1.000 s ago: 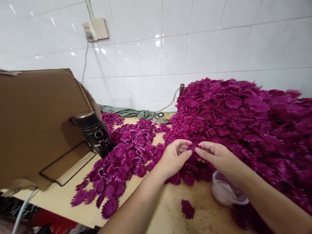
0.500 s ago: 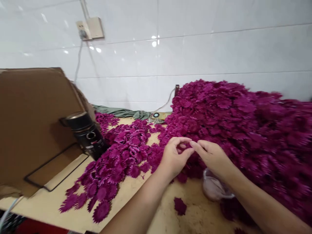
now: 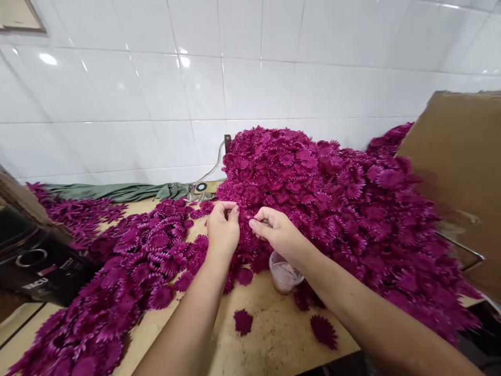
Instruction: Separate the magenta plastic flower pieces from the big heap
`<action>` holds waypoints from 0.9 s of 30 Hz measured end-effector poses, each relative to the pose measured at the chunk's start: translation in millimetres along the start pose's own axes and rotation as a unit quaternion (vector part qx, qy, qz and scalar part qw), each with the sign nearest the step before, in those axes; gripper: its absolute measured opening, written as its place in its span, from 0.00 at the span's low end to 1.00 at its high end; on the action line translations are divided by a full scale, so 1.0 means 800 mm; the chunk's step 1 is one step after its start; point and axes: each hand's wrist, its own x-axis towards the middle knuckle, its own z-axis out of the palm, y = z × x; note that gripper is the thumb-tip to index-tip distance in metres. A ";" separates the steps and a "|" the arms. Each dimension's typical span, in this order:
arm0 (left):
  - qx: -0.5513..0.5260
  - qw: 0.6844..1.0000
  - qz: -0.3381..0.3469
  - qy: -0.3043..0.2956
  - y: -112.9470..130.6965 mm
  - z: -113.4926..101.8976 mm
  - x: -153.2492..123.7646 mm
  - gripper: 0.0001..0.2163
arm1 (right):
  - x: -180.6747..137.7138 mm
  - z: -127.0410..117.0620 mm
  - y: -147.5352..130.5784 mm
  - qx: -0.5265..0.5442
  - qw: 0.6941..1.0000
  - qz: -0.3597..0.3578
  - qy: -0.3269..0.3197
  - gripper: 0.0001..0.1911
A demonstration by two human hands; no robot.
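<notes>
Now holding left hand [image 3: 222, 230] and right hand [image 3: 277, 230] apart, no longer touching fingertips; curling thumb and fingers inward on both (cannot tell whether gripping anything). Probably still mid-handling. Working before flowers [image 3: 313, 196] heaped on table [image 3: 270, 339], near cup [image 3: 284, 278].

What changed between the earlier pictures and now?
The view swung right, bringing cardboard on that side into sight. The left hand and right hand, nearly meeting just before, have drawn apart; whether anything was released is unclear. The cup and the heap of purple flower pieces stayed put.
</notes>
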 end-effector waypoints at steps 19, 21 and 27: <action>0.123 0.991 0.027 -0.037 -0.028 -0.030 0.057 0.10 | -0.027 -0.060 -0.002 0.073 0.994 0.047 0.070 0.13; 0.143 0.985 0.063 -0.072 -0.017 -0.024 0.041 0.11 | -0.021 -0.057 0.004 0.088 0.991 0.063 0.081 0.14; 0.125 0.957 0.171 -0.198 0.023 -0.009 -0.017 0.06 | -0.016 -0.043 0.010 0.083 0.989 0.067 0.097 0.16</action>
